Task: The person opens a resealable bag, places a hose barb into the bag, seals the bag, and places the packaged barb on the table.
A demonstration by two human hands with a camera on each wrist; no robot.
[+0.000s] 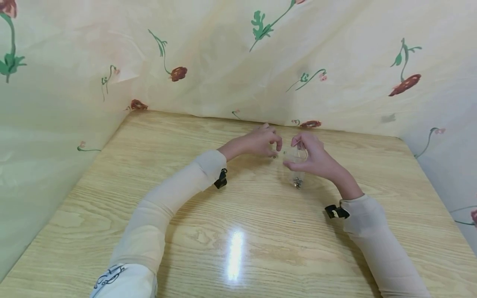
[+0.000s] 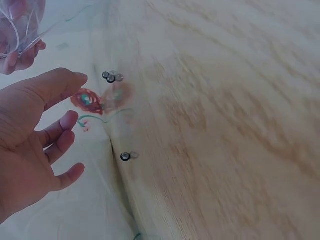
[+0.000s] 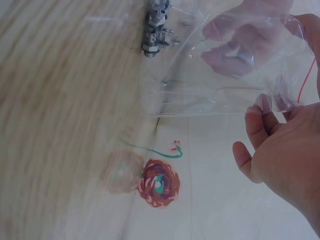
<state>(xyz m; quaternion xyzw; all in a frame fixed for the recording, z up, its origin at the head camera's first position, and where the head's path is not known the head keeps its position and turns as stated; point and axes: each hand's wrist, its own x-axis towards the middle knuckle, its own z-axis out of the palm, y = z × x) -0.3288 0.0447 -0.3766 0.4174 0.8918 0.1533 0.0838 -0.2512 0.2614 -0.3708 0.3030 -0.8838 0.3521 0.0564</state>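
My right hand [image 1: 316,159] pinches the rim of a clear plastic bag [image 3: 200,102] with a red line near its mouth. Small shiny metal pieces [image 3: 156,30] lie gathered at the bottom of the bag, close to the tabletop. Facing the bag's mouth is my left hand [image 1: 261,141], its fingers loosely bent and apart, with nothing seen between them in the left wrist view. Beyond its fingertips, a small round metal piece [image 2: 125,156] rests on the table, and a little cluster of similar pieces [image 2: 110,77] sits farther up. Their exact kind is too small to tell.
The wood-grain table [image 1: 238,207] is glossy and reflects a bright light strip. A pale flowered cloth [image 1: 223,62] hangs behind and at both sides, meeting the table's back edge close beyond the hands. Black straps [image 1: 221,179] circle both wrists.
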